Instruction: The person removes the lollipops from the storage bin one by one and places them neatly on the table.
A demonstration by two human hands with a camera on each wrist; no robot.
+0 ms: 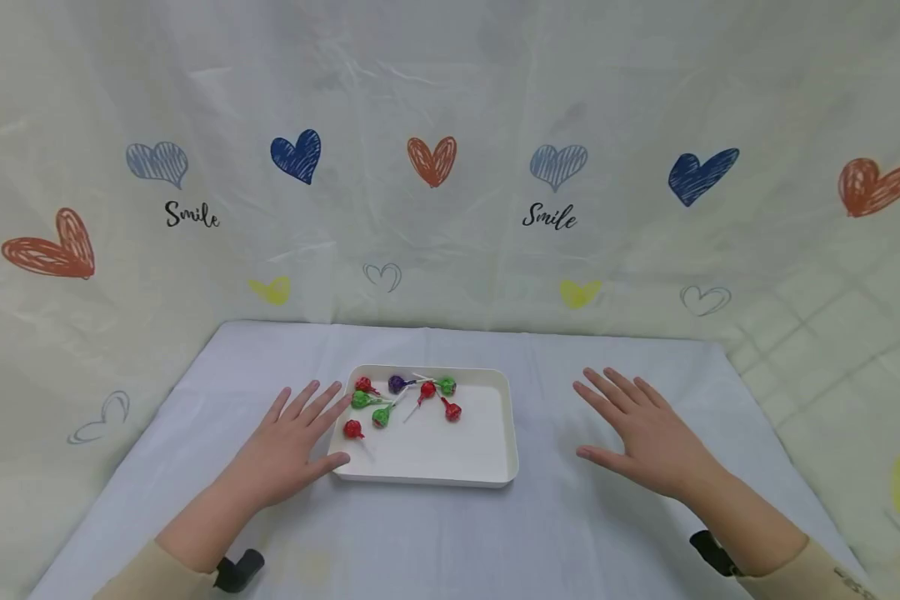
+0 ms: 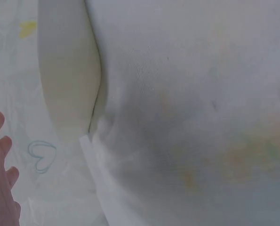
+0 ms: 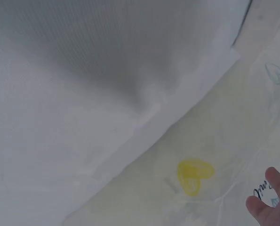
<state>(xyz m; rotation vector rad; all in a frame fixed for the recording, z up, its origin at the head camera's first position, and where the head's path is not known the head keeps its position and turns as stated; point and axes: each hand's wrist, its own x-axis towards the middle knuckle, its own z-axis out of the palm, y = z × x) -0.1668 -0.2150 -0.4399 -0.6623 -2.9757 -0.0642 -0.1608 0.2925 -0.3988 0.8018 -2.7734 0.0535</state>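
On the whitish, wrinkled plastic sheet (image 1: 450, 75) behind the table, the black word "Smile" (image 1: 192, 214) can be read twice, under light-blue hatched hearts (image 1: 558, 167); some dark letters (image 1: 853, 583) on the beige right sleeve (image 1: 787, 575) are too small to read. Other printed hearts are dark blue, orange-red, yellow, or outline only. The table is covered w/ a plain white cloth (image 1: 547, 533), slightly creased, with faint yellowish stains (these show better in left wrist view). On it lies a white rectangular plastic tray w/ rounded corners (image 1: 442, 454), approx. in the middle, and inside are eight ball-shaped wrapped lollipops on white sticks (image 1: 381, 417): four red, three green, one dark purple, mostly in the tray's left and upper part. The left hand (image 1: 288, 450) has its fingers straight and spread, in head view overlapping the tray's left edge; the nearest green and red lollipops are just beside these fingertips, but whether it touches the tray, I cannot tell. The right hand (image 1: 656, 446), fingers also straight and apart, is to the right of the tray, well apart from the lollipops. Both hands hold nothing.
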